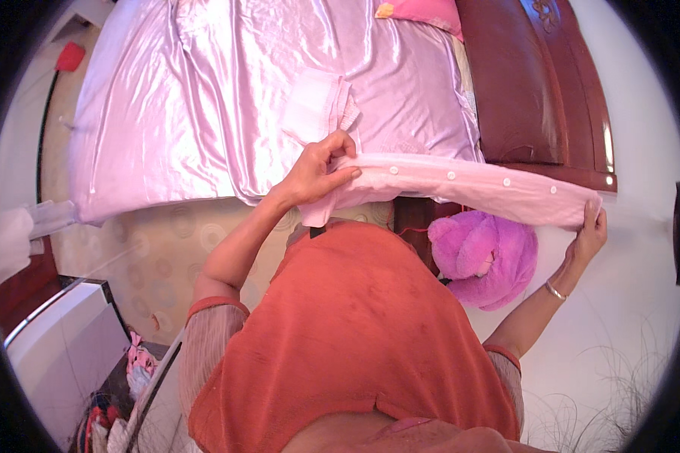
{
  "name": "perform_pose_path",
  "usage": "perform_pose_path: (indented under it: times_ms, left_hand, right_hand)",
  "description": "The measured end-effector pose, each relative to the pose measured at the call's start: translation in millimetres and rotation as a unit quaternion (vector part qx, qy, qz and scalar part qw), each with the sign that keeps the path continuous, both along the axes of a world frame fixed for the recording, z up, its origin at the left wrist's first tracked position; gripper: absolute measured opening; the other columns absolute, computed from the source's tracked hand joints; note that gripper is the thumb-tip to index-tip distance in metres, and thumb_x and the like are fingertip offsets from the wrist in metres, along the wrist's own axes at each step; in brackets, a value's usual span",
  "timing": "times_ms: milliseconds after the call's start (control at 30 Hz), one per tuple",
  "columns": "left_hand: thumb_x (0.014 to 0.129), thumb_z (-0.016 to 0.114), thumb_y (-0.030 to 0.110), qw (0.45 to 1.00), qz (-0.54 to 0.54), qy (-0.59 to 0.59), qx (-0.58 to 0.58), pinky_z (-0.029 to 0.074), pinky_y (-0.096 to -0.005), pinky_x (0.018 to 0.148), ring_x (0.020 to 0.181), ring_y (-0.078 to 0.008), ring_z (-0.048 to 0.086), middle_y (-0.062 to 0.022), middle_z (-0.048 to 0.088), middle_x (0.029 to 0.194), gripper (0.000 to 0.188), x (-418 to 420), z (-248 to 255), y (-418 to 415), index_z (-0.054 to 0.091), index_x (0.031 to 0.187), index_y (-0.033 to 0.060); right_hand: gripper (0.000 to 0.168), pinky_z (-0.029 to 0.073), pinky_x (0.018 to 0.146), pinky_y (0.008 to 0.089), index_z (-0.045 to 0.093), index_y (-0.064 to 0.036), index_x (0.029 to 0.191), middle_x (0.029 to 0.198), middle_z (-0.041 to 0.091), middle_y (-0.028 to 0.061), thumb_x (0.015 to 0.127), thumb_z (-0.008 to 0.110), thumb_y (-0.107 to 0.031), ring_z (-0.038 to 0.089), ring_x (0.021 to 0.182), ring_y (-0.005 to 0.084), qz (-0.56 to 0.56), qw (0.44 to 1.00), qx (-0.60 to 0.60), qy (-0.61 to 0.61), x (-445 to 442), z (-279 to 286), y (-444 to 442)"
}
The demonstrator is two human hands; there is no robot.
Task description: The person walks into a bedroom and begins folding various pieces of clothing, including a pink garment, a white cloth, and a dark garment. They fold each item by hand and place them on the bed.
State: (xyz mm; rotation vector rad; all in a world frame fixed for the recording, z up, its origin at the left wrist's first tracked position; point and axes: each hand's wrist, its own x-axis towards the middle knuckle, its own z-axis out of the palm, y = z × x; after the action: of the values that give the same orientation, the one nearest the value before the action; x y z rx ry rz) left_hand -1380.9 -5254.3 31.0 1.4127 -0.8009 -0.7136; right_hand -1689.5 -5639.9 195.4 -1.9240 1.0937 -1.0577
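Observation:
A pale pink cloth garment (470, 189) with a row of several white buttons stretches sideways between my two hands, just past the near edge of the bed. My left hand (323, 170) pinches its left end between thumb and fingers, and a corner of cloth hangs below. At the far right end, my right hand (590, 232) grips the other end, with a bangle on that wrist. Behind my left hand, a folded light pink cloth (317, 105) with a textured edge lies on the shiny satin bedspread (204, 113).
A dark red-brown wooden headboard (521, 85) borders the bed on the right, near a pink pillow (425, 14). Below the garment sits a purple plush thing (487, 260). A white cabinet (68, 334) stands at lower left, with bundled cloths (140, 362) beside it.

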Motion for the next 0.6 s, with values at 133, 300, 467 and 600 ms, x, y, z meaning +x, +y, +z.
perform_pose_path:
  times_ms: [133, 300, 467, 600]
  left_hand:
    - [0.08, 0.065, 0.005, 0.994, -0.078, -0.063, 0.052, 0.046, -0.0296, 0.068, 0.073, -0.0145, 0.056, -0.0061, 0.06, 0.076, 0.013, 15, -14, 11, 0.059, 0.09, -0.002]
    - [0.078, 0.064, 0.004, 0.956, -0.182, -0.175, 0.148, 0.046, -0.0358, 0.066, 0.069, -0.031, 0.057, -0.0191, 0.058, 0.075, 0.013, 37, -35, -2, 0.059, 0.087, -0.0032]
    - [0.078, 0.059, 0.008, 0.941, -0.115, -0.29, 0.129, 0.045, -0.0427, 0.066, 0.074, -0.0417, 0.057, -0.0246, 0.057, 0.075, 0.011, 80, -58, -67, 0.056, 0.081, -0.0017]
    - [0.079, 0.056, 0.009, 0.909, -0.046, -0.402, 0.102, 0.046, -0.0446, 0.067, 0.077, -0.042, 0.058, -0.0241, 0.059, 0.08, 0.011, 139, -29, -157, 0.058, 0.086, 0.0007]
  right_hand:
    - [0.014, 0.038, 0.066, 0.0197, 0.061, -0.002, 0.085, 0.079, 0.055, -0.0041, 0.088, 0.064, -0.016, 0.046, 0.073, 0.0042, 0.026, 0.999, 0.042, 0.006, 14, 7, 33]
    - [0.013, 0.032, 0.06, 0.019, 0.062, -0.006, 0.086, 0.077, 0.05, -0.0071, 0.088, 0.065, -0.018, 0.04, 0.068, 0.0028, 0.046, 0.995, 0.06, 0.07, 11, -12, 22]
    - [0.018, 0.027, 0.055, 0.0201, 0.059, -0.006, 0.075, 0.069, 0.044, -0.0086, 0.086, 0.066, -0.018, 0.035, 0.064, 0.0029, 0.016, 0.989, 0.083, 0.122, 23, -48, -28]
    - [0.016, 0.033, 0.059, 0.0197, 0.068, -0.005, 0.084, 0.071, 0.052, -0.0064, 0.084, 0.068, -0.021, 0.041, 0.068, 0.0026, -0.01, 0.989, 0.006, 0.149, 33, -52, -94]
